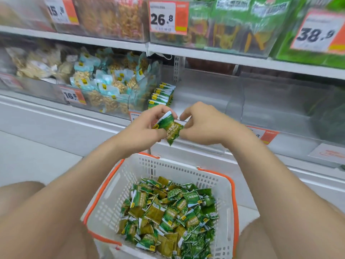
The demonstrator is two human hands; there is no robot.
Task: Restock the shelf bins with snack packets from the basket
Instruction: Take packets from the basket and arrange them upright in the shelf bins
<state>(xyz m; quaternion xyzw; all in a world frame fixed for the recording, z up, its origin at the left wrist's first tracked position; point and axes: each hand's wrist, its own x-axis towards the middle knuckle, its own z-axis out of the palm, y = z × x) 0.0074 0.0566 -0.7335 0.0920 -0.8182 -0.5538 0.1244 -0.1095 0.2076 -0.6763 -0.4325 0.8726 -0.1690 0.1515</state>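
You held both forearms stretched forward and inward from the lower corners of the view, so that your wrists came close together above the far rim of the basket (169,166). Your left hand (147,124) was turned with its back to the left, its fingers curled and its thumb and fingertips pinching the white-edged upper end of a green snack packet (169,128). Your right hand (204,124) faced it from the other side, knuckles up and fingers bent tightly, with the fingertips and thumb closing on the packet's right edge. The packet hung tilted between the two hands, its lower corner pointing down, in the air in front of the shelf's front ledge and touching neither basket nor shelf. Just behind your left hand a short row of matching packets (162,95) stood upright at the left end of a clear bin (197,98). The bin to its left held pale-blue packets (104,85). Below your arms the white basket, with its orange handles, sat between your legs and held a loose heap of green packets (168,214).
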